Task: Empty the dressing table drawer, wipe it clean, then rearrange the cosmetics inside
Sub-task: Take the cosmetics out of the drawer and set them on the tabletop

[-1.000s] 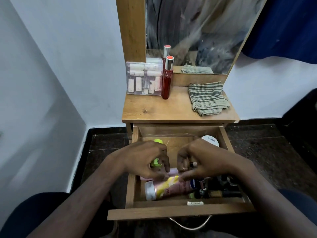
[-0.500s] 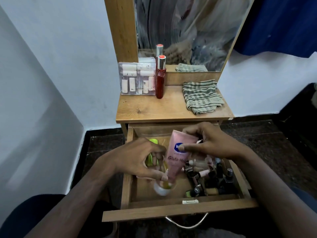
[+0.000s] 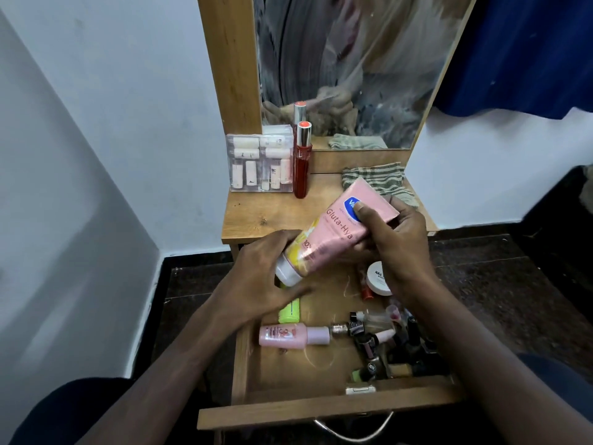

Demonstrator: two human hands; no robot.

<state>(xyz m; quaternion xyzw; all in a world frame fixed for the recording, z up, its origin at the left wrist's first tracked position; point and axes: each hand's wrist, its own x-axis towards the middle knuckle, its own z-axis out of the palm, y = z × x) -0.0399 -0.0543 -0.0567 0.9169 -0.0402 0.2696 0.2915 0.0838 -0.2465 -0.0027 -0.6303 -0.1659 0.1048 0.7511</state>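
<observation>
The wooden drawer [image 3: 321, 409] of the dressing table is pulled out below me. Above it I hold a pink lotion tube [image 3: 333, 236] slanted, white cap down-left. My right hand [image 3: 398, 239] grips its upper end, thumb on the blue logo. My left hand [image 3: 266, 281] cups the cap end from below. Inside the drawer lie a small pink bottle [image 3: 288, 336], a lime-green tube [image 3: 288, 311] partly under my left hand, a white round jar [image 3: 377, 277] and several dark nail polish bottles [image 3: 394, 345].
On the tabletop [image 3: 266, 220] stand a clear box of small white bottles [image 3: 260, 162] and a tall red bottle [image 3: 301, 162]. A striped green cloth [image 3: 375, 178] lies at the right, behind the tube. A mirror [image 3: 346, 69] rises behind. White walls close in left.
The pink tube has come up out of the drawer, from lying flat to raised above the table's front edge. Both hands rose with it.
</observation>
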